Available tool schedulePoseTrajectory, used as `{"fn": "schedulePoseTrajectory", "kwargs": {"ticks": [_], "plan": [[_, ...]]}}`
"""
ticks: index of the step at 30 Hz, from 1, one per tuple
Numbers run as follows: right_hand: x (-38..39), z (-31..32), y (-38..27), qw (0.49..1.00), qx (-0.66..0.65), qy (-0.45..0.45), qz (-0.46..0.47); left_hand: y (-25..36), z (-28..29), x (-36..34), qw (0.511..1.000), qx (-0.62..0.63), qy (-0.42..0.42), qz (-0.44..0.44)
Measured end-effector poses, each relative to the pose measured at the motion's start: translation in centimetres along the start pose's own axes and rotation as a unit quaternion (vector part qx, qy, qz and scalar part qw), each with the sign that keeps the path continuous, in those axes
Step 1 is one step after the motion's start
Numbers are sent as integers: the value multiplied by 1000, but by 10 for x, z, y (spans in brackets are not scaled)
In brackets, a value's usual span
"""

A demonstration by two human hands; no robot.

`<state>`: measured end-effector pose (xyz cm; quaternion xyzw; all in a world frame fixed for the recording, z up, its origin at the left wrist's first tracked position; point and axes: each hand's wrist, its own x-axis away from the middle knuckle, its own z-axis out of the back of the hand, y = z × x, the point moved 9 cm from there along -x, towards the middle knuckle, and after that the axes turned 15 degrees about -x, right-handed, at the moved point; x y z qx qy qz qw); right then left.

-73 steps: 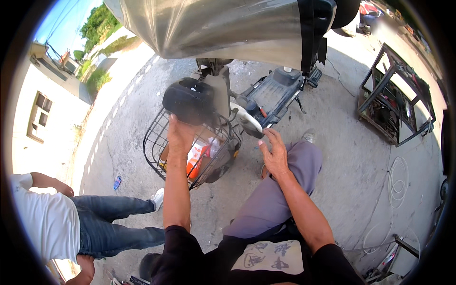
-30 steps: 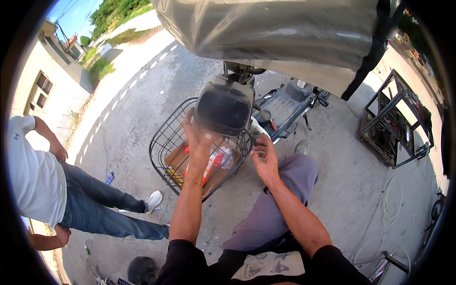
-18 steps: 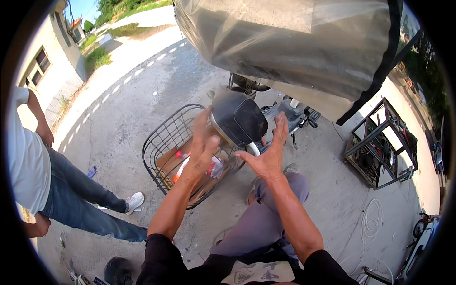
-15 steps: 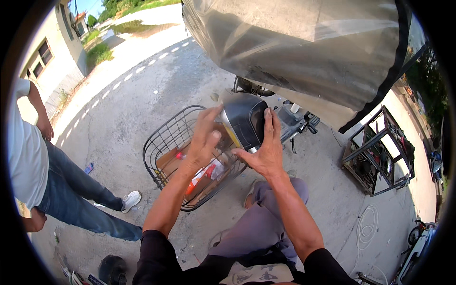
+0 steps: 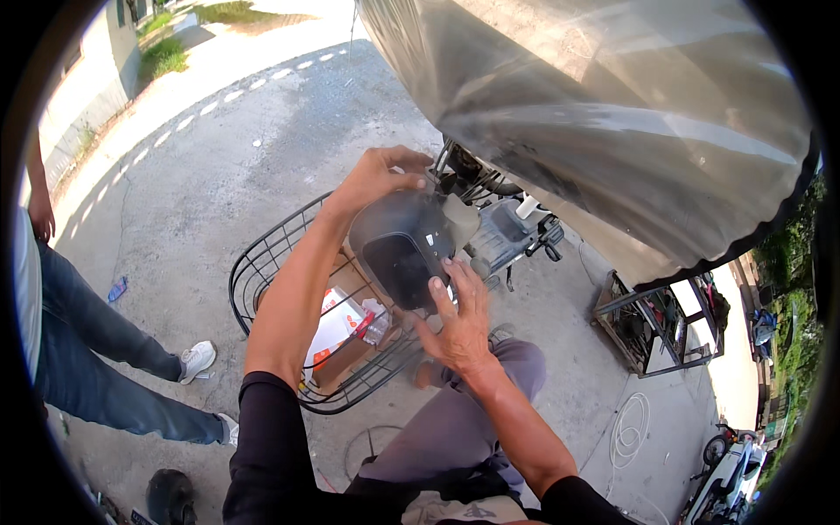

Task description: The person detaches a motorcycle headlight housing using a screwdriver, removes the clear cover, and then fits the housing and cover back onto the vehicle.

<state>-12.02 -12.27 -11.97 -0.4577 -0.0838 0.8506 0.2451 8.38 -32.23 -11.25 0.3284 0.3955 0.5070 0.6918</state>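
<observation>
Between my two hands is a dark rounded shell (image 5: pixel 372 234) with a black panel on its near side; I cannot tell its exact kind. It is tilted and slightly blurred, above the inner end of a black wire basket (image 5: pixel 262 245). My left hand (image 5: pixel 385 179) is at its far edge, fingers bent and thumb toward the rim. Against the near right edge, my right hand (image 5: pixel 459 319) has its fingers spread on the panel and its thumb lower down. Cardboard (image 5: pixel 354 359), a white-and-orange package (image 5: pixel 337 319) and a clear red-marked wrapper (image 5: pixel 374 322) lie in the basket.
A grey scooter footboard (image 5: pixel 503 232) lies beyond the shell, under a large translucent sheet (image 5: pixel 612 131). A metal-framed rack (image 5: pixel 656 324) stands right, near a coiled white hose (image 5: pixel 628 429). Another person's jeans-clad legs (image 5: pixel 96 324) are at left.
The shell has turned and shifted left and nearer, toward the basket. My left hand has moved to its far edge, my right hand lower along its near edge. The whole view has shifted.
</observation>
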Motion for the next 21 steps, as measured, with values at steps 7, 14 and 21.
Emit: {"fn": "schedulePoseTrajectory", "kwargs": {"ticks": [7,14,21], "plan": [[12,-12,12,995,-83,62,-10,15,-13,-13,996,2,-40,-85],[10,-20,8,995,-74,62,-8,-1,-17,-17,993,36,-21,-109],[24,-14,6,996,-58,58,-38,-31,-29,-15,988,155,-4,-1]]}}
